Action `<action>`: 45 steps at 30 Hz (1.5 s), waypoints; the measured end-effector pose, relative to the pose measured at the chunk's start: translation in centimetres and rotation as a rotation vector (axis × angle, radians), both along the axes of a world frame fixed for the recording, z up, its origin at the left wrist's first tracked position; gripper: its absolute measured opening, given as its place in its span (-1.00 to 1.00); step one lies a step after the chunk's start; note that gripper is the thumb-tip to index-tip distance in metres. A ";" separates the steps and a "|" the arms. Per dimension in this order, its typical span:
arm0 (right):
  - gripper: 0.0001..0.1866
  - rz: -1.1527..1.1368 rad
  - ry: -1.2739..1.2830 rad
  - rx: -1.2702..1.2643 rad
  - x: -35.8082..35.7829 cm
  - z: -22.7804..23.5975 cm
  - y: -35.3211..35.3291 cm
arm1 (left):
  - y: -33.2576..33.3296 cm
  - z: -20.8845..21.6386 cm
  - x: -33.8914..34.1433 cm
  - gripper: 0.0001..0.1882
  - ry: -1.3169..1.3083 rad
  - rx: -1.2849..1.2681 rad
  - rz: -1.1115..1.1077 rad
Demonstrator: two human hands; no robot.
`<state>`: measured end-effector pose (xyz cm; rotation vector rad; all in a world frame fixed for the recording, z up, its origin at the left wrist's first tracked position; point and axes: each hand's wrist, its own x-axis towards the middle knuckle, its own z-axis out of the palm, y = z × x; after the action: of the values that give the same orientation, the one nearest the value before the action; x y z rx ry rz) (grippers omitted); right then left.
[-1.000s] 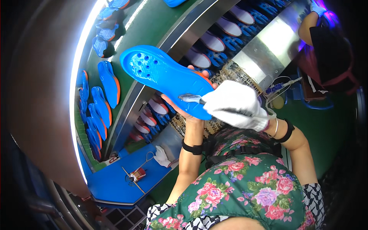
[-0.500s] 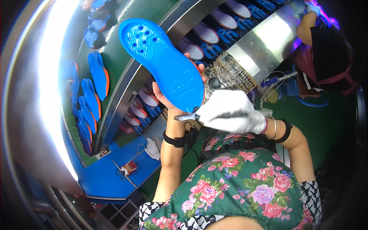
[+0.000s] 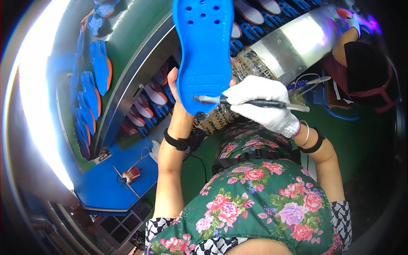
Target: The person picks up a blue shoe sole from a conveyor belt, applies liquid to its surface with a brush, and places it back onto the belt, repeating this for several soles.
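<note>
My bare left hand (image 3: 173,85) holds up a blue shoe sole (image 3: 204,59), thumb on one edge and fingers curled round the other. The sole has several round dimples at its far end and ridged lines lower down; its top edge runs out of view. In a white knit glove, my right hand (image 3: 265,102) grips a slim brush (image 3: 207,99) with a dark handle and a pale tube at its back end. The brush tip lies over the sole's near end; whether it touches the surface I cannot tell.
More blue soles with orange edges (image 3: 100,70) lie on the green belt at left. Beyond a metal rail, white-bottomed shoes (image 3: 250,12) stand in rows. Taped cardboard (image 3: 253,63) covers the rail's near end. A co-worker's gloved hand (image 3: 353,23) shows at far right, and a blue table (image 3: 102,189) lower left.
The sole has moved away from me and turned more upright in view. My right hand has raised the brush from below the sole's near edge to over its surface.
</note>
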<state>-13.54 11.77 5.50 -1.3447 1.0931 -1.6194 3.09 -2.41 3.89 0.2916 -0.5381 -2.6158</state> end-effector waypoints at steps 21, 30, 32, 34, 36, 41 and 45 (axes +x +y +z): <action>-0.87 -0.006 -0.088 -0.007 1.0 -0.5 -0.4 | -3.2 -1.9 -0.4 0.22 -0.071 -0.124 -0.156; -0.81 0.022 -0.383 0.237 -2.0 -0.1 -0.8 | -1.2 -2.9 -1.8 0.11 -0.048 0.164 0.045; -0.82 -0.113 0.093 0.119 -4.0 0.5 -2.2 | -0.2 -3.6 -1.1 0.08 0.038 0.247 -0.007; -0.80 -0.048 0.116 0.057 -6.2 0.9 -3.5 | 0.7 -4.9 -1.1 0.09 0.169 0.296 -0.127; -0.81 -0.233 0.378 -0.131 -8.4 1.2 -4.8 | 2.1 -4.8 -1.4 0.08 0.137 0.318 -0.131; -0.79 -0.449 0.891 -0.469 -9.4 1.7 -5.9 | 2.8 -5.9 -0.9 0.04 0.131 0.372 -0.187; -0.70 -0.182 0.846 -0.409 -2.6 1.0 -0.5 | 2.4 -5.0 -0.1 0.02 -0.047 0.463 0.124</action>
<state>-16.16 11.29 6.47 -2.3882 1.4243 -1.4601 2.99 -0.04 -1.07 0.5140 0.0797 -2.5878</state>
